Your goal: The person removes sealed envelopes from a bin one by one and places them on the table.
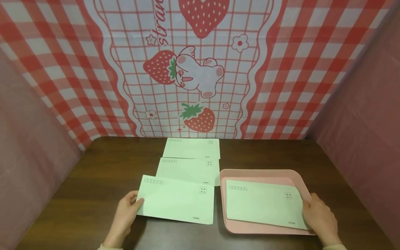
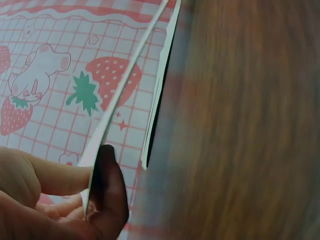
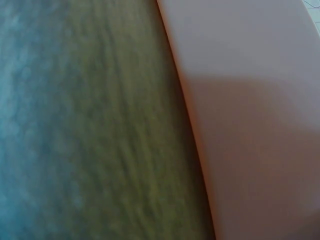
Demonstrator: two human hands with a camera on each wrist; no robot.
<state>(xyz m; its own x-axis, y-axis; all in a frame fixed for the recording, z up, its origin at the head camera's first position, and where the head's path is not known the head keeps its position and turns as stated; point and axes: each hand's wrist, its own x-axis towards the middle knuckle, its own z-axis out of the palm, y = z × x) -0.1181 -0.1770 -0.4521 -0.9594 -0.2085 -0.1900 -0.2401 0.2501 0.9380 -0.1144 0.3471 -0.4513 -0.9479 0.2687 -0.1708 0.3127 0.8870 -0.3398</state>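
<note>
On the table (image 1: 72,205), see a pink tray (image 1: 265,228), perhaps for containing the inner envelope (image 1: 262,205); leftward, two laid envelopes (image 1: 187,170), then the near envelope (image 1: 176,201), edge-pinched by the left hand (image 1: 125,209), probably to keep its face uncovered; at the tray's right, the right hand (image 1: 321,216), cannot tell whether gripping

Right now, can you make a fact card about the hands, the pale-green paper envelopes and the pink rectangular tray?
Left hand: pinches the left end of the nearest envelope
Right hand: holds the right end of the tray envelope
Pink tray: beneath that envelope, rounded corners
Farther back: middle envelope, then far envelope
Surface: brown wood-grain table
Backdrop: checked red-and-white strawberry cloth
</note>
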